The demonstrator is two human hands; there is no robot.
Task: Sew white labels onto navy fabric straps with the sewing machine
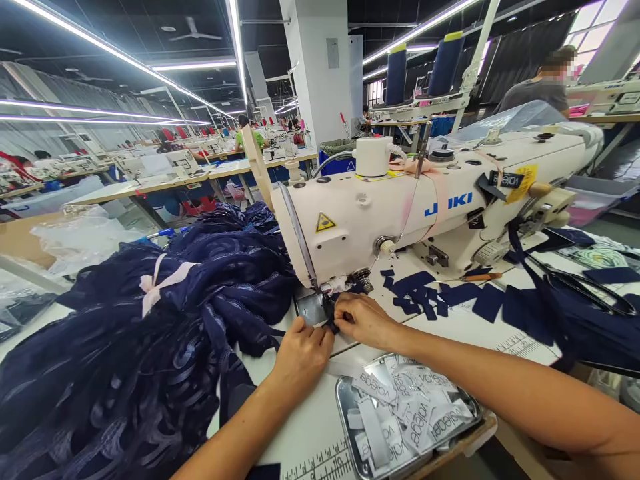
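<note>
A white sewing machine stands before me, its needle area low at the left end of the head. Right beside the needle, my right hand pinches a small piece of navy fabric. My left hand is closed at the near edge of that fabric, fingers curled down, left of the metal plate's front. The fingertips and the exact stitching point are partly hidden. In front of the hands, a metal tray holds white printed labels.
A large heap of navy garments, tied with a pale strip, covers the left. Cut navy pieces, a wooden-handled tool and black scissors lie to the right. Another person sits behind the machine.
</note>
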